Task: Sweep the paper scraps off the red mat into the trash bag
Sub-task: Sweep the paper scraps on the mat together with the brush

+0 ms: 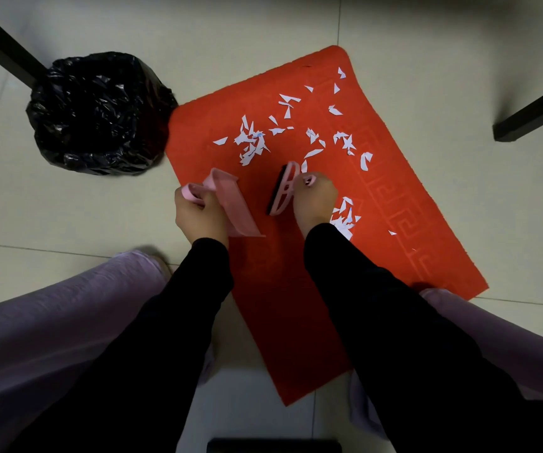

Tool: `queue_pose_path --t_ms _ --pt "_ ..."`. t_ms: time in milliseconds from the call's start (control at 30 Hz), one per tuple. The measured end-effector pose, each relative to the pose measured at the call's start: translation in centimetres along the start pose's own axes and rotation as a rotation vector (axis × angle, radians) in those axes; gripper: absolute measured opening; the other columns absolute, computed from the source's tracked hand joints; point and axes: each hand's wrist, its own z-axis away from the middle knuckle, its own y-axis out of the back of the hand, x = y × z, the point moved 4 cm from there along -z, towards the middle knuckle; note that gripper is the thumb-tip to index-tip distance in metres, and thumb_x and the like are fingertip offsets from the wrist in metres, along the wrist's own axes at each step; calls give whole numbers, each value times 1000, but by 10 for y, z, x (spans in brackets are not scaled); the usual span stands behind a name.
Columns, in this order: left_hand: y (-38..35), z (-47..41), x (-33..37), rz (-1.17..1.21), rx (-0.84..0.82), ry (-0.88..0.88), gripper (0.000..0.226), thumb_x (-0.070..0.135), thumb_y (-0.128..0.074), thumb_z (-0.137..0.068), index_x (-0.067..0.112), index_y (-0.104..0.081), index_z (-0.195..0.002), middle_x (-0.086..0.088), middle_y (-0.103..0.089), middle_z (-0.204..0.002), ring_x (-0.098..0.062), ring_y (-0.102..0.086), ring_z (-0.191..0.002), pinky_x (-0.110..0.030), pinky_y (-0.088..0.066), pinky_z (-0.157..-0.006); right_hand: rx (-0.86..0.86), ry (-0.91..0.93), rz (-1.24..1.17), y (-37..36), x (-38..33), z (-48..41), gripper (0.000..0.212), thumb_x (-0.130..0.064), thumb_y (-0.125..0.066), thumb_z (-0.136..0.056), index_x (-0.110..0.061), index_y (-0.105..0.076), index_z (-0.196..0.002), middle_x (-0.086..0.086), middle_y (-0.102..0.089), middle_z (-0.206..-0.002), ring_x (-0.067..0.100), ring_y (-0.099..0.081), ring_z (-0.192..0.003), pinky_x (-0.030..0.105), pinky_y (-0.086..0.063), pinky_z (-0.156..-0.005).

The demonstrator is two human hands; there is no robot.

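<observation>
At frame centre, the left hand (198, 214) grips a pink dustpan (234, 204) and the right hand (314, 199) grips a pink hand brush (283, 188) over the red mat (410, 191). White paper scraps (252, 142) lie scattered above them; the black trash bag (100, 112) sits upper left.

A pale tiled floor (67, 217) is spreading across the view, thin grout lines crossing it; a black square leg (2, 44) is slanting in from the upper left corner, its lower end hidden; a second black leg (535, 112) is reaching in from the right edge, its foot resting on the tiles; a dark flat object (273, 446) is showing at the bottom edge, mostly cut off.
</observation>
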Motion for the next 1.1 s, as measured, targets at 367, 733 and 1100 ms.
queue_pose_path --t_ms 367,733,1100 --pt "-5 7 5 -16 -7 -2 16 17 -36 -98 11 -47 -88 8 -42 -62 -3 -41 -54 -1 -35 -49 134 -109 25 24 15 -10 41 -20 -47 -95 -18 -38 -55 -3 -44 -53 11 -42 -46 22 -30 -43" --pt "-12 12 4 1 -16 5 30 17 -37 -98 -7 -55 -103 9 -42 -63 -2 -41 -54 -1 -35 -49 70 -102 -27 29 27 -14 42 -16 -48 -94 -13 -38 -53 1 -43 -52 14 -38 -45 27 -32 -49" --pt "-12 14 7 11 -21 12 29 16 -38 -98 -6 -56 -105 10 -43 -64 0 -42 -56 1 -34 -50 117 -72 48 33 16 -5 40 -21 -52 -91 -13 -39 -54 0 -43 -52 13 -38 -45 25 -30 -48"
